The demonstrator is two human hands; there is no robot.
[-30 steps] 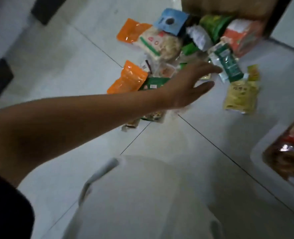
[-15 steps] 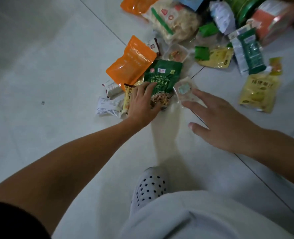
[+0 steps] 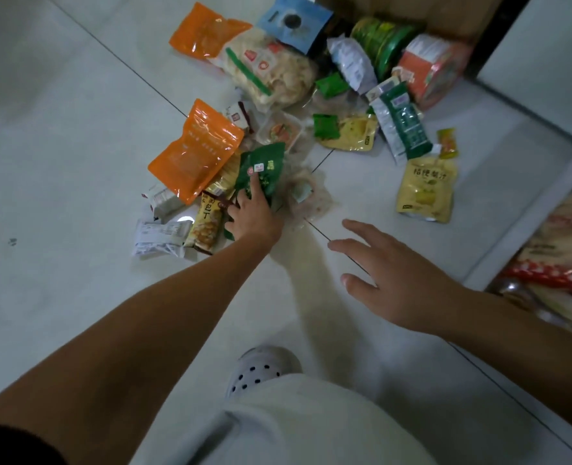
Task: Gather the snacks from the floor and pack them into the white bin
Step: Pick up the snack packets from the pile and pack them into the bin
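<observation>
The green pouch (image 3: 263, 172) now tilts up off the floor (image 3: 76, 135) at 12 o'clock, the left hand (image 3: 255, 214) gripping its lower edge, the right hand (image 3: 397, 285) spread and empty; light, slippery foil, I judge.

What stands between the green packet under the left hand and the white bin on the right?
Nothing tall. Between the green packet and the white bin lie a clear packet and a yellow pouch flat on the floor; the open right hand hovers there too.
</observation>
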